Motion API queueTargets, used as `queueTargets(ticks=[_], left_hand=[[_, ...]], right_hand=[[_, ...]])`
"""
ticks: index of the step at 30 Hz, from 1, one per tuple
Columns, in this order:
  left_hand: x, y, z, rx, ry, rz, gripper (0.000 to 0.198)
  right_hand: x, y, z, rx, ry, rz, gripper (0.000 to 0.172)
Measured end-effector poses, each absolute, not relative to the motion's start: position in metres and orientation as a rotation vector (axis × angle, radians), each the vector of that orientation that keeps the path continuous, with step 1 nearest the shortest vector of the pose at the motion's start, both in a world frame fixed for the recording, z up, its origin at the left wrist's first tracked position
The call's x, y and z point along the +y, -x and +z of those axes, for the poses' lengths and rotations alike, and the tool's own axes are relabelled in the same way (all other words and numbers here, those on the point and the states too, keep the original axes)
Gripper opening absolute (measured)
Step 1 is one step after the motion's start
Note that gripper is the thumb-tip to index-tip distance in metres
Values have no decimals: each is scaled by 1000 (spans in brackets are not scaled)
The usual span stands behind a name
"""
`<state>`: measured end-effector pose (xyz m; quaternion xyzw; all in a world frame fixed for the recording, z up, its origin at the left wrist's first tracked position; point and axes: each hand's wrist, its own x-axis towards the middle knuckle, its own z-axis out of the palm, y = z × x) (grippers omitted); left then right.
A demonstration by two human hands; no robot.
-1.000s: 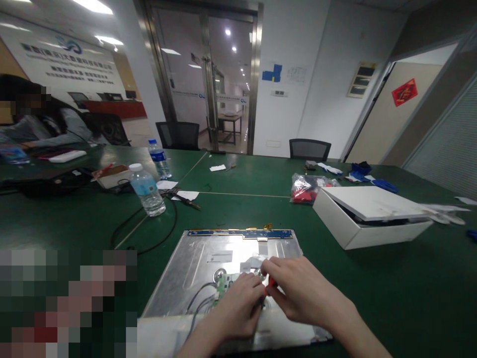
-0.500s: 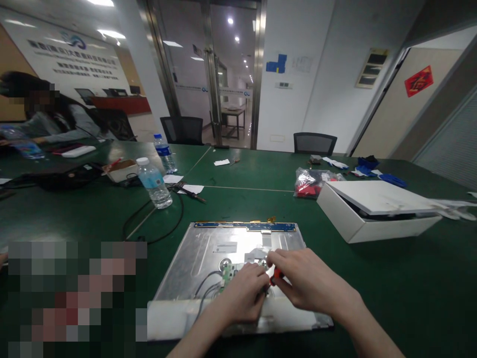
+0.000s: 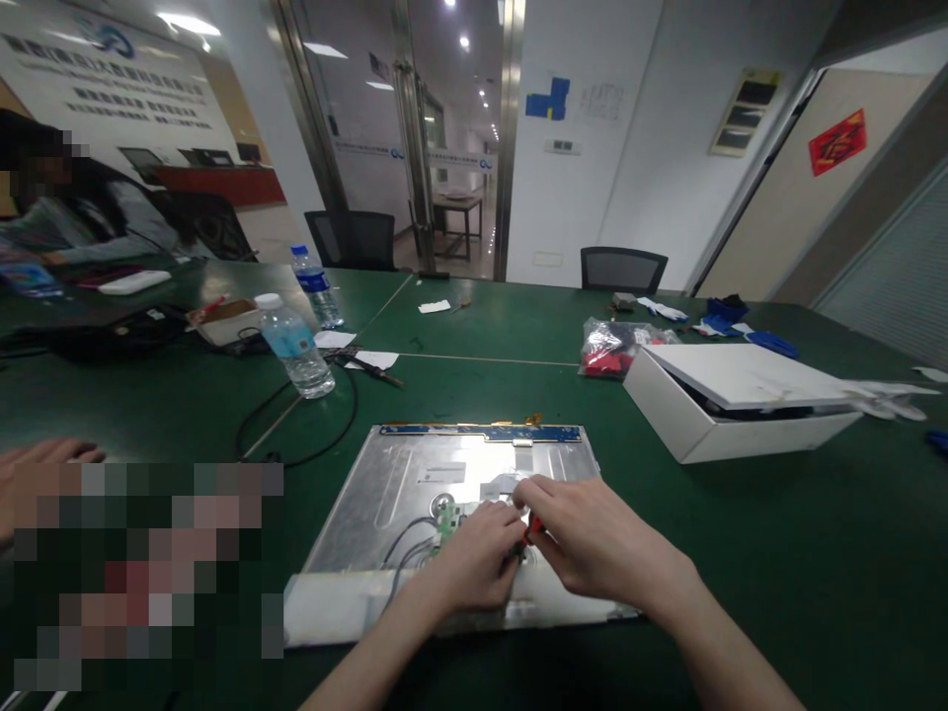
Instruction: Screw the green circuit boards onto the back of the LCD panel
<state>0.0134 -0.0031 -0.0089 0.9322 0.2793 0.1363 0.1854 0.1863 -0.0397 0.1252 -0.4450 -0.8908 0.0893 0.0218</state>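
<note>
The panel (image 3: 348, 513) lies flat on the table (image 3: 481, 390), below both hands. Its far edge carries a blue strip (image 3: 436, 433); a white band (image 3: 326, 607) runs along its near edge. Green tabletop shows beyond the far edge and between its right side and the box (image 3: 770, 434). On the left, the cord (image 3: 354, 420) loops near the far corner, with the bottle (image 3: 296, 351) just beyond; a co-worker's hand (image 3: 44, 469) is at the picture's edge.

The right hand (image 3: 585, 528) pinches a red piece (image 3: 534, 528) between thumb and bent fingers. The left hand (image 3: 481, 553) has its fingers curled close together beside it, over the board (image 3: 446, 518); whether it grips anything I cannot tell.

The panel is shiny metal with shallow pressed ridges, the board green, its wires (image 3: 404, 541) dark and curved. The bottle is clear plastic, the box white with slanted sides.
</note>
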Motion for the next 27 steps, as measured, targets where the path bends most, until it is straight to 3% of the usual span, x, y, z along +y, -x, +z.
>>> queueTargets(ticks=[7, 13, 18, 24, 27], left_hand=[[-5, -16, 0, 772, -2636, 369, 20], [-7, -16, 2, 864, -2628, 379, 11], [-4, -17, 0, 801, -2618, 371, 16], [-3, -15, -2, 791, -2596, 398, 19], [-4, -14, 0, 764, -2620, 381, 18]], right_hand=[[-42, -182, 119, -2713, 1504, 126, 13], [-42, -175, 118, -2713, 1647, 21, 32], [-42, -177, 119, -2722, 1509, 104, 14], [-43, -184, 123, -2745, 1398, 200, 14], [-41, -183, 120, -2724, 1532, 128, 27]])
